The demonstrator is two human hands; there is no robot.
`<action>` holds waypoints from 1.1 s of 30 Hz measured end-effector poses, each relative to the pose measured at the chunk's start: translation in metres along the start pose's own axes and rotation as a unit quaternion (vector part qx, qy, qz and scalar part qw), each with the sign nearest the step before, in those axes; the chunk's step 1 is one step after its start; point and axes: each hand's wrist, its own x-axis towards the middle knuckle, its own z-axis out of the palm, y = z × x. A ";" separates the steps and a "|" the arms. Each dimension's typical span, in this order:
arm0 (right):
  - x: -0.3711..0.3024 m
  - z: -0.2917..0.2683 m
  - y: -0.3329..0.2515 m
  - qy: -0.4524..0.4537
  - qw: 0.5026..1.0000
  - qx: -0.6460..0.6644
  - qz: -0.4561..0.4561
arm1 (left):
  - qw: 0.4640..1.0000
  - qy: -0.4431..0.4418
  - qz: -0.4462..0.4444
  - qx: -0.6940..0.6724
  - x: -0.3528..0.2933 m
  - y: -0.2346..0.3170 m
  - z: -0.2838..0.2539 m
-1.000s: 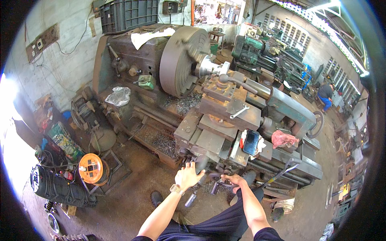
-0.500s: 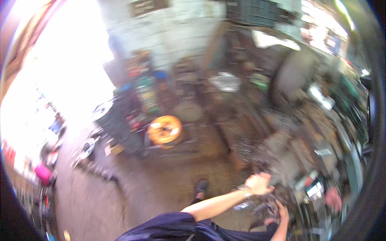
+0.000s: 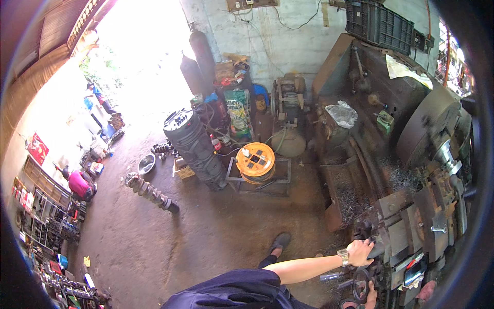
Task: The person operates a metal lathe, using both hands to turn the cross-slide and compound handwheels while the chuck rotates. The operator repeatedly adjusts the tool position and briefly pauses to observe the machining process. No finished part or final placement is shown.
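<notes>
My left hand [image 3: 360, 253], with a metal-banded watch [image 3: 343, 257] on its wrist, is closed over a dark handle [image 3: 377, 249] on the big lathe at the right. Just below it, my right hand [image 3: 371, 295] is at the rim of a dark handwheel [image 3: 360, 284]. Its fingers look curled there, partly hidden by the rim and cut by the lower edge. The lathe carriage [image 3: 399, 234] lies beyond my left hand. Farther along stands the large round chuck [image 3: 429, 126].
A phone [image 3: 415, 271] and a pinkish cloth-like thing [image 3: 426, 290] lie at the lower right. Metal shavings [image 3: 352, 200] cover the lathe bed's side. An orange cable reel [image 3: 256, 160], a black ribbed drum [image 3: 193, 149] and a crankshaft-like part [image 3: 149, 191] stand on the floor. Two people are far left.
The view has turned left and sharpened, so the room sits farther right. My left hand, blurred with its thumb apart before, is now closed on the handle. My right hand appears lower, by the handwheel.
</notes>
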 end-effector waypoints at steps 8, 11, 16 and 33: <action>0.003 0.002 0.000 0.002 1.000 0.005 -0.005 | 1.000 0.003 -0.008 -0.021 -0.001 0.002 -0.003; 0.003 0.005 0.002 0.001 1.000 0.007 -0.003 | 1.000 0.014 0.001 -0.019 0.000 0.001 0.000; 0.003 0.007 0.000 -0.002 1.000 0.003 -0.004 | 0.999 0.027 0.002 -0.023 -0.002 0.001 0.003; 0.003 0.013 0.001 -0.007 1.000 -0.001 -0.008 | 0.999 0.030 0.007 -0.020 0.002 -0.003 0.009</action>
